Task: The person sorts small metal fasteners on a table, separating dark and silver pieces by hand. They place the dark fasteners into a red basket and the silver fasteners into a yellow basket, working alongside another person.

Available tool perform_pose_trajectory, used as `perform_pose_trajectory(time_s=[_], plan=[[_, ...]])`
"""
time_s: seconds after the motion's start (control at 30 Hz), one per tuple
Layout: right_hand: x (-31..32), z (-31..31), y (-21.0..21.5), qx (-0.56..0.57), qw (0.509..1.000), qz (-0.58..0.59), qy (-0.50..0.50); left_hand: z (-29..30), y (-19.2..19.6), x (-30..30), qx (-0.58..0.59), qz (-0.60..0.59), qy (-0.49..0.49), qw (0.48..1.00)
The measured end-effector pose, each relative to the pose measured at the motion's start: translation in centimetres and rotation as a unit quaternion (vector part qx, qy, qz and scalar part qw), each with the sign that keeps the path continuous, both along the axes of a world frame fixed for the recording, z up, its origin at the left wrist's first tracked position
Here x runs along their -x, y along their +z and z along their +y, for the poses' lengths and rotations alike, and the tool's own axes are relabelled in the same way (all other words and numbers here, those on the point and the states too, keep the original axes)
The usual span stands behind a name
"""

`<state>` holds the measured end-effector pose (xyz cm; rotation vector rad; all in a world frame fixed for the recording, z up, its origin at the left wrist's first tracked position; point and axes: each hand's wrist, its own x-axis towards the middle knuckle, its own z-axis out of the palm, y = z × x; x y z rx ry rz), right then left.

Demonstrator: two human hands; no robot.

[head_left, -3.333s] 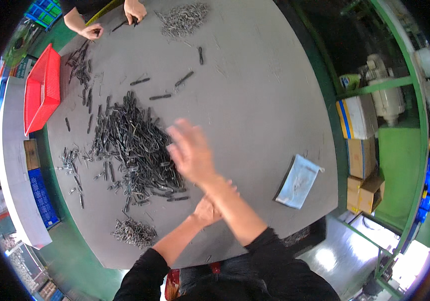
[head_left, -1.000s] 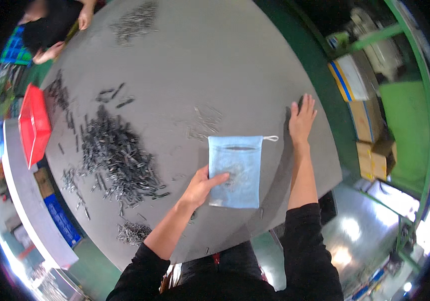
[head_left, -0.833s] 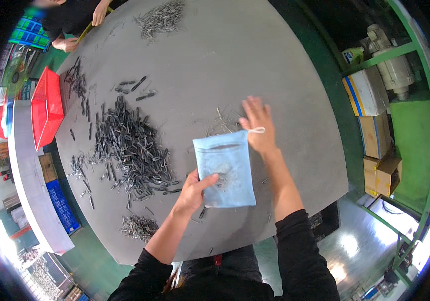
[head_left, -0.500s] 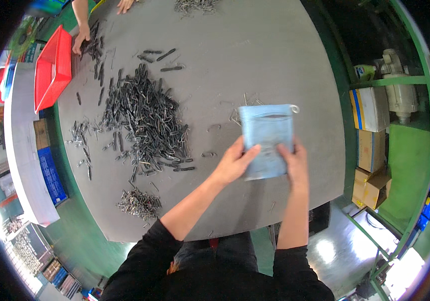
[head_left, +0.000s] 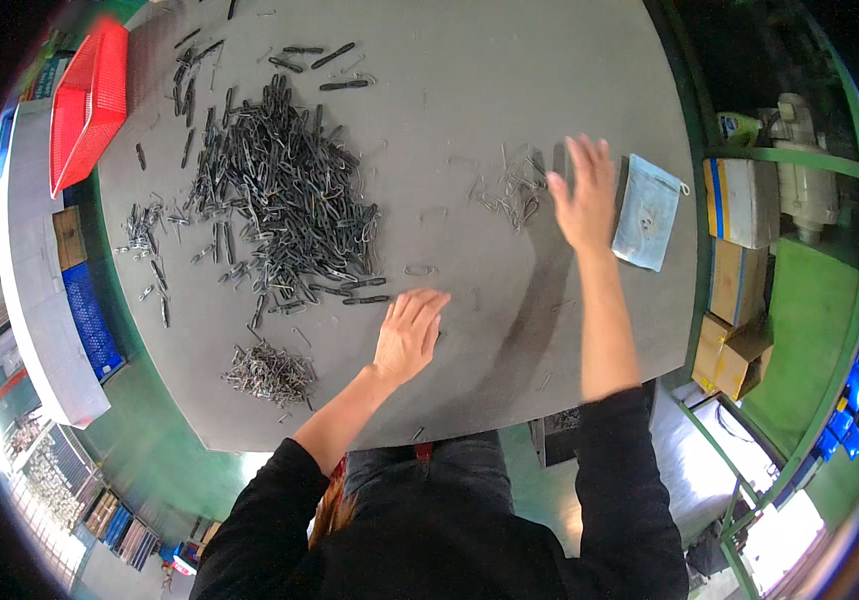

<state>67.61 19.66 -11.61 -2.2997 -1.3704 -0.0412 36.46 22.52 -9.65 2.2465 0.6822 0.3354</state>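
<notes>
Right hand (head_left: 583, 195) spread flat, empty, beside small clip pile (head_left: 514, 190); left hand (head_left: 407, 335) open, empty; risk: sweep scatters clips, nudges blue bag (head_left: 647, 211) off table edge (head_left: 684, 300)

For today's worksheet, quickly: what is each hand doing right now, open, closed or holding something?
Left hand: open, flat on the grey table, holding nothing.
Right hand: open, fingers spread, holding nothing, between the small clip pile and the blue pouch.
</notes>
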Motion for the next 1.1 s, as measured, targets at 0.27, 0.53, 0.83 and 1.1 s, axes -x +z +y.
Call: perform_pose_trajectory(time_s=[0.27,0.53,0.83,1.1], plan=[[11.1,5.2,-2.3,0.013,0.986,0.046,0.159,-5.1,-1.1,4.1,-0.025,0.072,-0.069,0.995],[21.1,-4.0,-2.7,0.051,0.966,0.013,0.252,-5.2,-1.2,8.7,-0.053,0.074,-0.068,0.994],[27.7,-11.9,-0.4,0.098,0.990,-0.004,0.100,-6.4,-0.9,13.5,-0.092,0.053,-0.084,0.991],[25.4,-8.0,-3.7,0.028,0.989,-0.112,-0.088,-6.9,-1.4,13.5,-0.109,0.015,-0.070,0.991]])
